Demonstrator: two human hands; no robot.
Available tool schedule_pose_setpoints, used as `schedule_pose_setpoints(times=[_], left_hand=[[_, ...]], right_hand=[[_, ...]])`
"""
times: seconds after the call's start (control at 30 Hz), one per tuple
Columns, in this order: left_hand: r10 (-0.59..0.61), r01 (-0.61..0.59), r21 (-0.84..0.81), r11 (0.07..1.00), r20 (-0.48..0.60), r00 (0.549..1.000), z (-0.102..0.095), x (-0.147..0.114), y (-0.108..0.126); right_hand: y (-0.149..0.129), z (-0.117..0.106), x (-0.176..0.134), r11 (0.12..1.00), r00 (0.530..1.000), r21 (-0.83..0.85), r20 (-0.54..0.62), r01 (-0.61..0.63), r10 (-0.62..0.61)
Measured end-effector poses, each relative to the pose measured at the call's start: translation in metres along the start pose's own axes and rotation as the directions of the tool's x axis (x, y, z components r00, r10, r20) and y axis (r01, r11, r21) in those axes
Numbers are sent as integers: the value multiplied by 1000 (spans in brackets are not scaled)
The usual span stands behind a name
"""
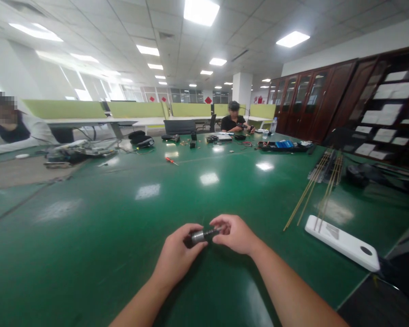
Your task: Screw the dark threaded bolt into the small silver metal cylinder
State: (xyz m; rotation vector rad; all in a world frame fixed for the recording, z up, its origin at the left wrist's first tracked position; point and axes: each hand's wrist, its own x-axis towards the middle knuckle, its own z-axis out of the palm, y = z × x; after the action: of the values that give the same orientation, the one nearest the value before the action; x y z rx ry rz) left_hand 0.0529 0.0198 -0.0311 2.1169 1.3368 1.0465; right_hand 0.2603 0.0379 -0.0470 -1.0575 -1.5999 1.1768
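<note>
Between my hands, just above the green tabletop or resting on it, is a small cylinder (pixel 198 236) with a silver end and a darker end; I cannot make out its exact kind. My left hand (pixel 180 247) wraps thumb and fingers around the silver end. At the darker end, the curled fingers and thumb of my right hand (pixel 236 235) pinch a thin light part that they mostly hide. Where the cylinder ends inside my right fingers does not show.
Right of my hands lie a white oblong device (pixel 342 243) and several thin brass-coloured rods (pixel 306 193). Farther off is a red-handled screwdriver (pixel 171 161). A black tray (pixel 282 147) and small parts line the far edge, where a person (pixel 234 119) sits. Another person (pixel 17 125) is at the left.
</note>
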Motion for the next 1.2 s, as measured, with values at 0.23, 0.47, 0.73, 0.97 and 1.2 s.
schedule_pose_setpoints(times=[0.23,0.47,0.73,0.97,1.2], left_hand=[[28,-27,-35,999,23,999,2,-1,0],[14,-13,-47,999,21,1000,2,-3,1],[7,-6,-49,999,16,1000,2,-3,1],[2,-1,-42,999,17,1000,2,-4,1],[-16,17,-38,999,17,1000,2,-3,2]], right_hand=[[1,0,-3,998,999,-53,40,23,-21],[3,1,-3,997,997,-42,56,63,-60],[-2,0,-4,996,996,-55,67,65,-61],[-7,0,-6,995,996,-73,69,61,-56],[-8,-1,-6,992,994,-102,94,67,-57]])
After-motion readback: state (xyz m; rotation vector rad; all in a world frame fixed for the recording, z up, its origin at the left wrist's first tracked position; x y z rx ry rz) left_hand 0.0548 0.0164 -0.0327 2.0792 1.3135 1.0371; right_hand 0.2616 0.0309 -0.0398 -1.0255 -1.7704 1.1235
